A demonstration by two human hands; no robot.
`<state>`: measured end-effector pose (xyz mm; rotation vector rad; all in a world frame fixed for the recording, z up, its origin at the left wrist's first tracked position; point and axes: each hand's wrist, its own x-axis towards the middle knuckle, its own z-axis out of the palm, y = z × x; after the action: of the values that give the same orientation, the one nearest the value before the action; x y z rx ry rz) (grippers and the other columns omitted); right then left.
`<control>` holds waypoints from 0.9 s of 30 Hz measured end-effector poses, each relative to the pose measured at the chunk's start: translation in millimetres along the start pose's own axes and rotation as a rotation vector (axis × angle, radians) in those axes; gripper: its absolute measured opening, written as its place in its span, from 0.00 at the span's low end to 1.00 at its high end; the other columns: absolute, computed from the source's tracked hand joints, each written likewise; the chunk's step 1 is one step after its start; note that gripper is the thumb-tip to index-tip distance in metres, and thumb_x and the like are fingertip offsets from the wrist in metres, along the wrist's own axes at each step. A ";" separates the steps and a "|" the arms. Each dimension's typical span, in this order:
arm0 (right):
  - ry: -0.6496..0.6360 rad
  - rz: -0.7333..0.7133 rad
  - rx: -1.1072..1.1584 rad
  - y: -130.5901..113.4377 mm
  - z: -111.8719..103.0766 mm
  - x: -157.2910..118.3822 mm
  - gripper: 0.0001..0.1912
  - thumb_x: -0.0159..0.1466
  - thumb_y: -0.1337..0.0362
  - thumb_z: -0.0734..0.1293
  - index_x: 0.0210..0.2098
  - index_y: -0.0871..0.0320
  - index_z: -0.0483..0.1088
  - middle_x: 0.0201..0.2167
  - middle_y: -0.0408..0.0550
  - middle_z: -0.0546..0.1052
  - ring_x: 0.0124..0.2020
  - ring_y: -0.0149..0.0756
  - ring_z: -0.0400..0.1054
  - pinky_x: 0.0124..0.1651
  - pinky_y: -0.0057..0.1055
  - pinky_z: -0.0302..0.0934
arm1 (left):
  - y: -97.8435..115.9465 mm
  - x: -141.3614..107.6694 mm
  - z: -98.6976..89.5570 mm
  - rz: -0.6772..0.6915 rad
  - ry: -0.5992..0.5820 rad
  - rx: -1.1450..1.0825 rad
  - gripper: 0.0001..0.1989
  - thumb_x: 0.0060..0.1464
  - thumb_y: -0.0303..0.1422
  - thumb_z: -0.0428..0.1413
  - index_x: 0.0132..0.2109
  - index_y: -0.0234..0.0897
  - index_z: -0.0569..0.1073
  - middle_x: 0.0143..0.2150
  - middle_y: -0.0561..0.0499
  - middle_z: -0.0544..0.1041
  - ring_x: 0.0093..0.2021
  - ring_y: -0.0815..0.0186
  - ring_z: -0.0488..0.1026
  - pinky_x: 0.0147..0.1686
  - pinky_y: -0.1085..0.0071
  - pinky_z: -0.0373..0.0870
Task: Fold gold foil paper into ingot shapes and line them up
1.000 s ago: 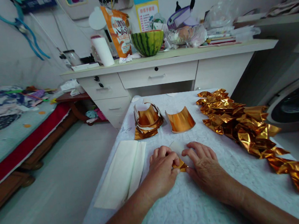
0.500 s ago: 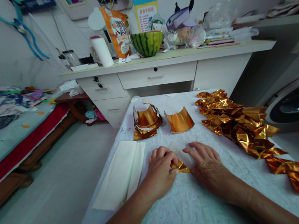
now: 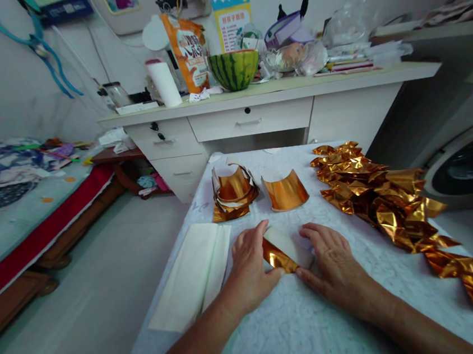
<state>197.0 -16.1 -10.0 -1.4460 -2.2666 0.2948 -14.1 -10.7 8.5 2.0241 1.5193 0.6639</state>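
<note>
On the cloth-covered table between my hands lies a sheet of gold foil paper (image 3: 279,258), white side up, its near left edge folded over so that a gold strip shows. My left hand (image 3: 248,259) holds the left end of that fold, thumb low and fingers along the side. My right hand (image 3: 336,258) has its thumb on the fold's lower right end and its fingers curved at the paper's right side. Beyond them stand a curled stack of gold foil sheets (image 3: 233,186) and a single curved gold sheet (image 3: 286,190).
Folded white paper (image 3: 188,278) lies to the left. A heap of folded gold foil pieces (image 3: 384,195) spreads along the table's right side. Behind the table stands a white desk (image 3: 251,120) bearing half a watermelon (image 3: 234,70). A washing machine (image 3: 472,166) is at the right.
My left fingers have uncurled and moved to the left end of the fold, so more of the gold strip shows. My right thumb stays near the strip's lower end.
</note>
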 end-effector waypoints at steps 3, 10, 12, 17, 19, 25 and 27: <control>-0.038 0.027 0.020 -1.7 -2.8 1.7 0.24 0.61 0.56 0.67 0.53 0.60 0.64 0.57 0.62 0.65 0.58 0.55 0.57 0.58 0.54 0.54 | -0.1 0.0 0.3 -0.002 0.037 -0.051 0.45 0.42 0.25 0.62 0.65 0.39 0.52 0.59 0.42 0.63 0.61 0.52 0.59 0.62 0.52 0.55; -0.046 0.063 0.092 -2.4 -4.4 4.9 0.16 0.58 0.61 0.68 0.45 0.56 0.67 0.56 0.58 0.66 0.57 0.54 0.58 0.56 0.54 0.53 | 3.4 0.0 -6.2 0.009 0.093 -0.273 0.41 0.44 0.21 0.58 0.64 0.43 0.56 0.59 0.45 0.63 0.61 0.56 0.61 0.61 0.57 0.57; -0.031 0.073 0.139 -0.7 -4.9 5.5 0.13 0.58 0.63 0.67 0.43 0.55 0.67 0.55 0.56 0.67 0.57 0.53 0.58 0.56 0.53 0.54 | 2.3 0.2 -7.1 -0.019 0.091 -0.373 0.38 0.46 0.21 0.58 0.64 0.44 0.57 0.59 0.46 0.66 0.59 0.56 0.64 0.60 0.57 0.59; 0.033 0.132 0.370 2.4 -12.1 6.2 0.21 0.57 0.65 0.67 0.50 0.54 0.62 0.52 0.53 0.67 0.57 0.49 0.58 0.58 0.51 0.53 | -1.8 2.2 -3.1 -0.096 0.070 -0.801 0.36 0.50 0.24 0.59 0.64 0.45 0.57 0.53 0.46 0.73 0.48 0.59 0.74 0.50 0.62 0.70; 0.025 0.184 0.508 0.5 -16.3 5.6 0.28 0.56 0.66 0.66 0.56 0.53 0.58 0.54 0.52 0.66 0.56 0.47 0.59 0.57 0.47 0.55 | -1.3 3.5 -0.5 -0.094 0.092 -0.978 0.34 0.50 0.25 0.60 0.62 0.43 0.58 0.53 0.45 0.73 0.50 0.58 0.73 0.50 0.62 0.69; -0.182 0.251 1.014 -11.6 -20.4 7.7 0.22 0.60 0.63 0.67 0.53 0.55 0.63 0.40 0.47 0.73 0.38 0.37 0.67 0.39 0.33 0.62 | 6.6 3.3 4.5 -0.097 0.107 -1.228 0.27 0.51 0.26 0.62 0.56 0.39 0.63 0.50 0.46 0.75 0.49 0.60 0.74 0.51 0.61 0.69; -0.257 0.240 1.180 -13.2 -19.3 10.2 0.20 0.60 0.59 0.70 0.50 0.56 0.66 0.38 0.47 0.74 0.36 0.35 0.67 0.38 0.31 0.62 | 9.3 2.1 5.5 -0.106 0.102 -1.230 0.25 0.51 0.27 0.62 0.55 0.38 0.65 0.48 0.46 0.76 0.49 0.60 0.74 0.51 0.62 0.69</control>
<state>191.6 -13.7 14.8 -0.9962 -1.4890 1.6196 -3.3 -11.5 10.7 0.9613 0.8366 1.2509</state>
